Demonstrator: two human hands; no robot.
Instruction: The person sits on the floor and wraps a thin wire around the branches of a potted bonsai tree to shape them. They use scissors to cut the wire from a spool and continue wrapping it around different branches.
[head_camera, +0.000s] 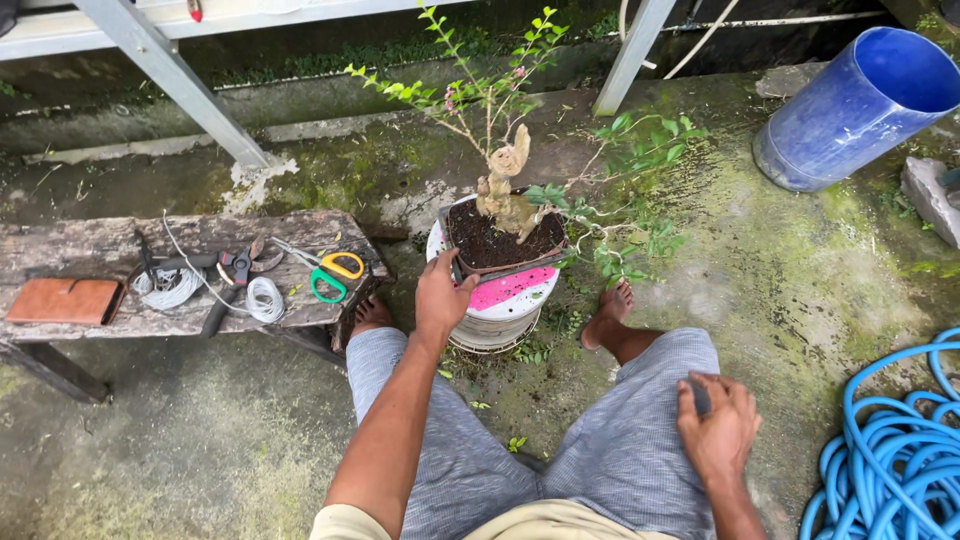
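A seated person looks down at their own knees in grey striped shorts, bare feet on a mossy, damp concrete floor (780, 260). The left hand (441, 298) reaches forward and grips the near rim of a dark, squarish bonsai pot (505, 262), its fingers clamped on the pot's edge with the thumb on the inside over the soil. The pot holds a small tree with a thick, gnarled trunk (508, 185) and thin branches carrying green leaves and a few pink flowers. It sits on top of an upturned white and pink bucket (505, 300) directly between the person's feet. The right hand (718, 422) rests on the right knee, its fingers curled together around a small dark object, too hidden to identify. To the left stands a weathered wooden bench (80, 245) carrying green and yellow scissors (328, 272), dark pruning cutters (232, 285), coils of pale wire (264, 298) and a flat brown case (64, 300). A blue barrel (850, 110) lies tilted at the upper right, and a coiled blue hose (890, 450) lies at the lower right.
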